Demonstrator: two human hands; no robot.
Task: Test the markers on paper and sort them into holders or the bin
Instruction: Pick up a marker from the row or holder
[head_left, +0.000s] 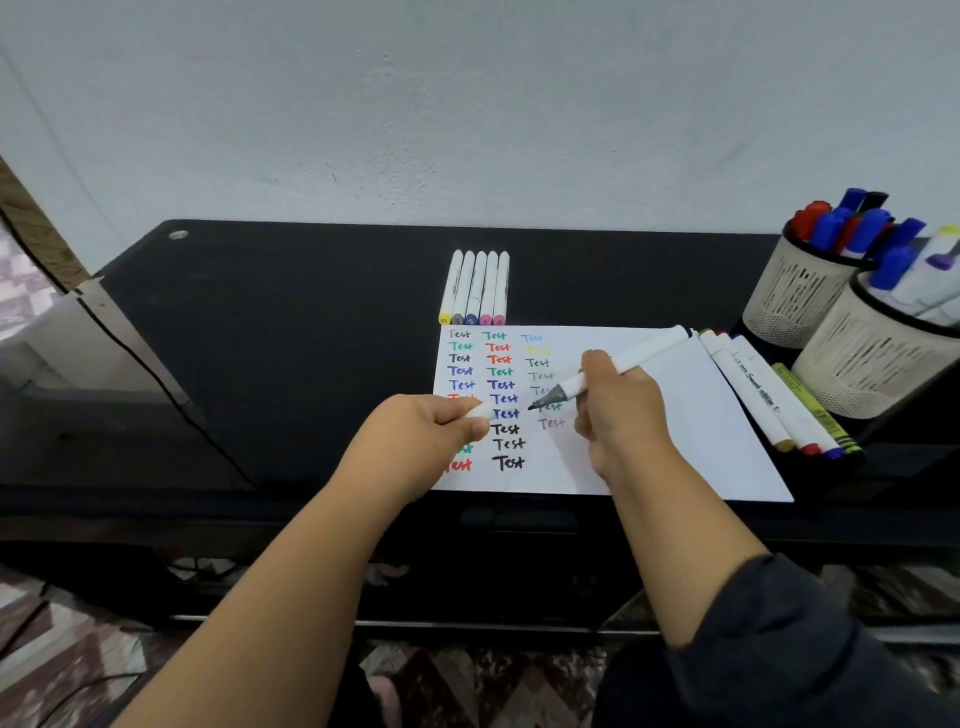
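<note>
A white sheet of paper (691, 415) lies on the black desk, covered on its left with rows of the word "Test" in several colours. My right hand (621, 410) grips an uncapped white marker (644, 356), its grey tip just above the paper beside the third column. My left hand (431, 434) holds the marker's white cap (480, 412) over the paper's left part. Several capped white markers (475, 288) lie in a row behind the paper. More markers (769, 395) lie along the paper's right edge.
Two cream mesh holders stand at the right: the far holder (789, 301) with red and blue markers, the near holder (872, 364) with white ones. The black desk (291, 322) stands against a white wall. A patterned floor shows below.
</note>
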